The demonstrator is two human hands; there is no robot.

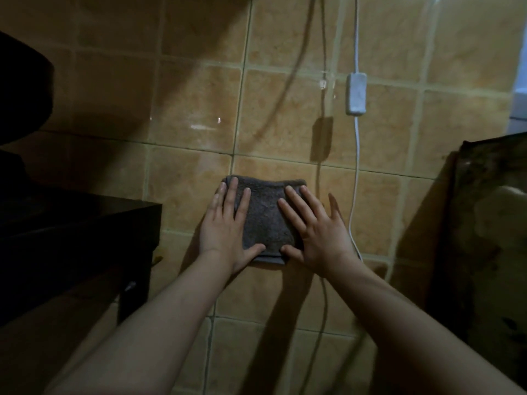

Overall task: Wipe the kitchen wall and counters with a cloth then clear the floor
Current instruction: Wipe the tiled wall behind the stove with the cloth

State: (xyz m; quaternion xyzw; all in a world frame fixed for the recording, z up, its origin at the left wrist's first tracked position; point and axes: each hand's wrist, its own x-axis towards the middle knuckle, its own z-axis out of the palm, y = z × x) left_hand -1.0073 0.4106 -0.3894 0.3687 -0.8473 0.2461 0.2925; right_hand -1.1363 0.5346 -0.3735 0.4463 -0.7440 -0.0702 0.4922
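While both palms are flat on the folded grey cloth [268, 220], this is the wall-wiping step, counters and floor not yet touched as far as I can judge. Cloth sits on the tan tiled wall [194, 109], just below frame centre. Left hand [225, 226] covers its 9 o'clock edge, right hand [316, 232] its 3 o'clock edge; fingers of both straight and spread, pressing, nothing gripped (thumbs meet near the cloth's lower edge).

To do it well:
- keep pressure even across both palms so the fold doesn't bunch
- work tile by tile and along the grout lines, overlapping passes
- mind the white cable [356, 155] running down just at 3 o'clock of the right hand, and its inline switch [356, 94] up at 1 o'clock; wipe around them, don't drag a damp cloth over the switch
- small clear hook [323, 81] at 12 o'clock could snag the terry

Dark cabinet [85, 238] at 9 o'clock and a grimy panel [484, 223] at 3 o'clock bound the stretch.
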